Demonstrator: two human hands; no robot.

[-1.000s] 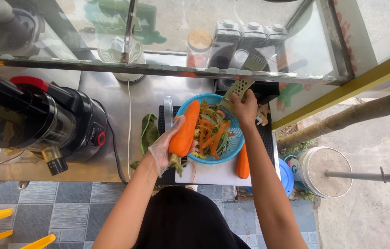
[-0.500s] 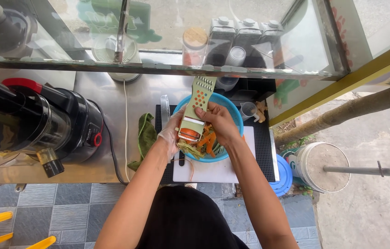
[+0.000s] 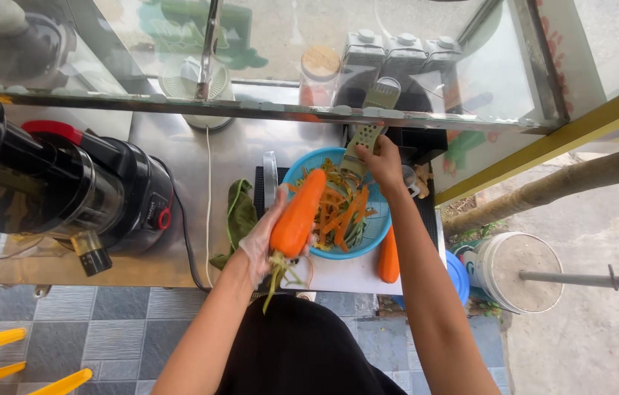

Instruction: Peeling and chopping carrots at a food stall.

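Note:
My left hand point(image 3: 264, 243), in a clear plastic glove, holds a large orange carrot point(image 3: 299, 212) by its stalk end, tilted over the near rim of a blue bowl point(image 3: 299, 167). The bowl holds orange and green peelings point(image 3: 341, 212). My right hand point(image 3: 380, 162) grips a green peeler point(image 3: 365, 139) at the far side of the bowl. A second carrot point(image 3: 388, 256) lies on the white cutting board point(image 3: 344, 272) to the right of the bowl.
A black juicer point(image 3: 61, 192) with a red switch stands at the left on the steel counter point(image 3: 243, 150). Green leaves point(image 3: 237, 219) lie beside the bowl. A glass case point(image 3: 309, 44) rises behind. A white bucket point(image 3: 518, 272) sits on the ground at right.
The peeler has gone from over the carrot back to the far side of the bowl. The carrot now shows whole, tilted in my left hand.

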